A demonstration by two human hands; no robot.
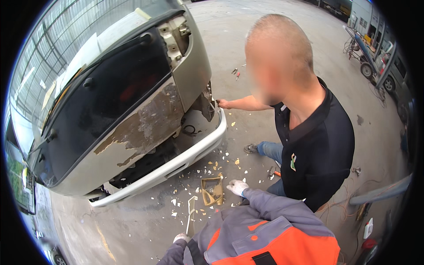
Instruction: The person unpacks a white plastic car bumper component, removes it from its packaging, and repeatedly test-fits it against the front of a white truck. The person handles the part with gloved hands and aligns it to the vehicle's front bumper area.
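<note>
My left hand (182, 237), in a white glove, is at the lower edge, closed on the near end of a narrow cream trim strip (191, 215). My right hand (237, 187), also gloved, hangs empty with its fingers loosely apart. Left of it on the ground lies a tan, frame-shaped plastic part (212, 191). Ahead stands a cream vehicle front (145, 119) with peeled paint and a bare corner. Its white bumper (176, 163) sits low and apart from the body. A co-worker's hand (224, 104) touches the bumper's right end area.
The co-worker (313, 132), in a dark shirt, stands close on my right. Paint flakes (214, 165) litter the concrete. A hammer with an orange handle (274, 172) lies by the co-worker's feet, and hand tools (237, 74) lie farther off. Cables (340, 205) and a grey post (382, 190) are at right.
</note>
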